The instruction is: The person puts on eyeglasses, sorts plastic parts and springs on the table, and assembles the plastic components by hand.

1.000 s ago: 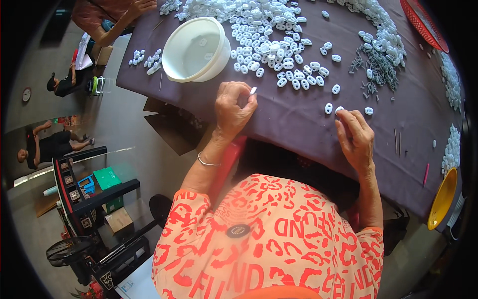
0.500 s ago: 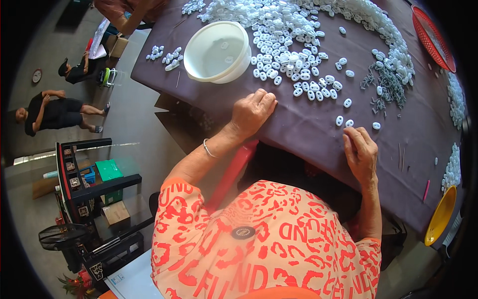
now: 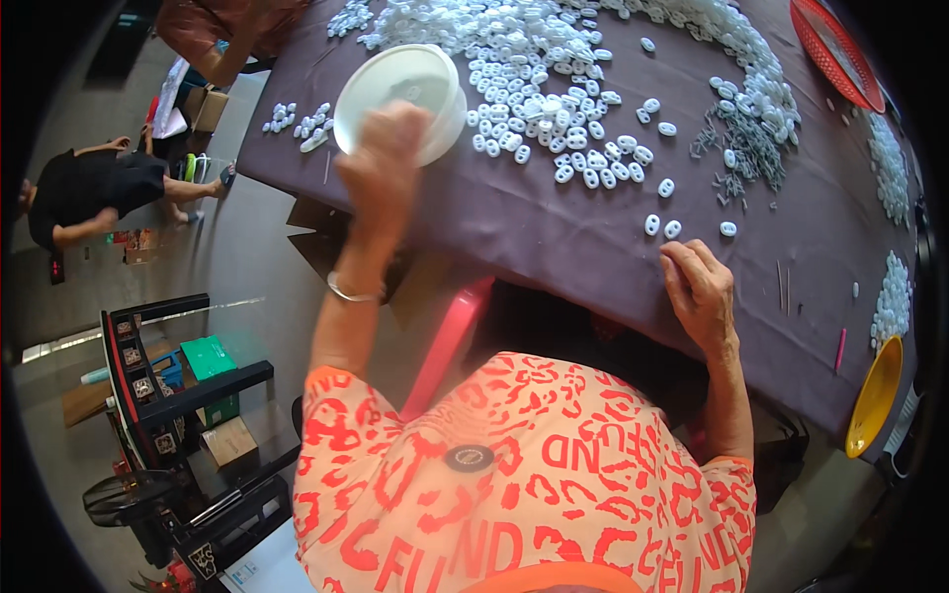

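My left hand (image 3: 384,163) is raised over the near rim of a round white tub (image 3: 450,114). Motion smears its fingers, and whatever they may hold cannot be made out. On the purple tablecloth near the table's front edge, my right hand (image 3: 702,287) has its fingers bent and drawn together, the tips hiding anything small between them. Just beyond those fingertips lies a white oval plastic piece with two holes (image 3: 672,229). Another such piece (image 3: 651,225) sits to its left, and a third (image 3: 728,228) to its right. A large heap of the same white pieces (image 3: 534,109) spreads behind.
Small grey metal pins (image 3: 746,158) lie piled at the right. Beyond them stands a red basket (image 3: 838,59); a yellow bowl (image 3: 875,395) is at the right edge. A pink pen (image 3: 840,351) lies nearby. Another person (image 3: 104,193) is on the floor area at left.
My left hand has gone from the table's front edge leftward to above the tub. My right hand stays beside the white pieces. The view has shifted slightly; the person at left has moved.
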Demonstrator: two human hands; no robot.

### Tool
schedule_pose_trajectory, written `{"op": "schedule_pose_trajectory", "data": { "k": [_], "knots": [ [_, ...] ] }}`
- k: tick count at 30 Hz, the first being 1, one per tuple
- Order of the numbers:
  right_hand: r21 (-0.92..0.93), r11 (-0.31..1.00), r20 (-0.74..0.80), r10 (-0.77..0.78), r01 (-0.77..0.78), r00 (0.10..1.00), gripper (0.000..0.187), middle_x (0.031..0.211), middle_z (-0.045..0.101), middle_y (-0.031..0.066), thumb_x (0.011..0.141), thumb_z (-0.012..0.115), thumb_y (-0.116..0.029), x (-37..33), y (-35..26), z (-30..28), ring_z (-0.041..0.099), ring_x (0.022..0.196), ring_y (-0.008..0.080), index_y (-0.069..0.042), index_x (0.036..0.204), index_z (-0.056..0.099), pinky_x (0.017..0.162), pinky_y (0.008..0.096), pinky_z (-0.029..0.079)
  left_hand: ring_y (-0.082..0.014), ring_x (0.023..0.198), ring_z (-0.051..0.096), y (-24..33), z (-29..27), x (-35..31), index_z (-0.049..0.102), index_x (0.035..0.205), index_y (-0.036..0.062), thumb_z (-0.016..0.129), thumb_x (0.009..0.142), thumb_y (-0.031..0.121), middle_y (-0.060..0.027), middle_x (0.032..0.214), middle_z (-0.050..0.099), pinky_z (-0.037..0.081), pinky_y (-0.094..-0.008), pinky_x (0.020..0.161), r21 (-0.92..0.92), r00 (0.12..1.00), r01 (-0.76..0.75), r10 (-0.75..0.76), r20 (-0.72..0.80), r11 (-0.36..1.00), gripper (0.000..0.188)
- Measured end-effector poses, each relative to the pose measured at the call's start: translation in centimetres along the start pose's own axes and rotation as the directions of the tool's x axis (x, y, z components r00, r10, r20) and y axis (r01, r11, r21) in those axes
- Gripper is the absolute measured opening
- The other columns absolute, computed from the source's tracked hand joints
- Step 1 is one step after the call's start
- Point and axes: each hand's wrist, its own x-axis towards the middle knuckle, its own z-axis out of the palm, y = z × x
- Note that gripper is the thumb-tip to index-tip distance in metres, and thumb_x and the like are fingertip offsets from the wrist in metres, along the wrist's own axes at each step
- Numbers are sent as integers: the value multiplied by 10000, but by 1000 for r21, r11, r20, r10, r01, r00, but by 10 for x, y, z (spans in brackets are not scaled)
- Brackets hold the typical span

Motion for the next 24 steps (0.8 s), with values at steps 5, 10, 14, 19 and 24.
{"op": "schedule_pose_trajectory", "data": {
  "k": [5, 10, 14, 19, 24],
  "knots": [
    [5, 1000, -7, -13, 13, 1000, 119, 724, 549, 106, 757, 603, 28, 3, 0, 1, 550, 563, 241, 2, 870, 582, 514, 325, 429, -211, 534, 572, -60, 16, 17, 652, 894, 116, 680, 773, 219, -58, 721, 589, 452, -342, 487, -140, 999, 16, -9, 49, 990, 161],
    [-11, 1000, -16, -29, 29, 999, 130, 713, 530, 91, 772, 587, 46, -4, 5, -3, 502, 511, 175, 13, 897, 590, 481, 275, 398, -261, 735, 571, -12, 3, 16, 654, 894, 97, 662, 782, 172, -103, 812, 576, 468, -376, 660, 89, 994, 28, -18, -111, 996, 134],
    [-12, 999, -35, -34, 34, 999, 126, 708, 528, 91, 768, 590, 48, -3, 4, -6, 503, 511, 176, 13, 889, 590, 478, 276, 397, -316, 929, 513, 49, 14, -30, 582, 1053, 34, 642, 793, 189, -142, 1004, 530, 435, -408, 792, -364, 951, 110, 9, 310, 925, 309],
    [-2, 1000, -23, -25, 25, 999, 121, 711, 534, 98, 759, 596, 49, -3, -2, -8, 508, 511, 195, 13, 875, 589, 477, 285, 403, -417, 1183, 302, 77, 53, -52, 376, 1287, 20, 649, 777, 347, -277, 1261, 325, 270, -492, 977, -236, 904, 248, -137, 405, 940, 665],
    [-3, 999, -35, -42, 42, 998, 126, 701, 529, 100, 755, 603, 47, -2, 3, -8, 508, 516, 214, 12, 875, 587, 476, 292, 404, -464, 1293, 137, 85, 88, -21, 275, 1368, 35, 560, 806, 495, -306, 1371, 191, 132, -530, 1053, -222, 855, 356, -220, 470, 908, 781]
  ]
}}
